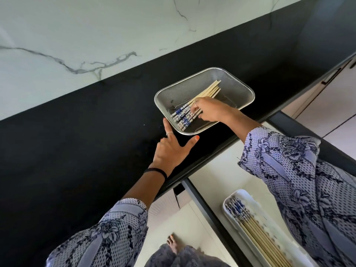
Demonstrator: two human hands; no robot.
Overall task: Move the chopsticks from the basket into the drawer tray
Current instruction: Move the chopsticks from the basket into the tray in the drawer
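The chopsticks (194, 106) lie in a loose bundle inside the basket (238, 87), their blue-and-white patterned ends pointing toward the basket's near left corner and their plain pale tips toward its far side; the basket, a shallow rectangular steel mesh one, sits on the black tabletop (77, 151) close to its front edge, below a white marble-veined wall (77, 35); at the left the left hand (169, 151) rests on the tabletop with the index finger and thumb stretched out straight, the fingertip touching the basket's near left corner and the thumb beside its near rim, holding nothing, a ring on the finger and a dark band on the wrist; further right the right hand (210, 110) reaches into the basket from the front, fingers curled down over the middle of the bundle and pinching some of the chopsticks; both arms wear patterned lilac sleeves (300, 170); at the lower right a drawer (217, 170) stands pulled out below the tabletop, and in it a long white drawer tray (248, 194) holds more chopsticks of the same kind, lying side by side along its length
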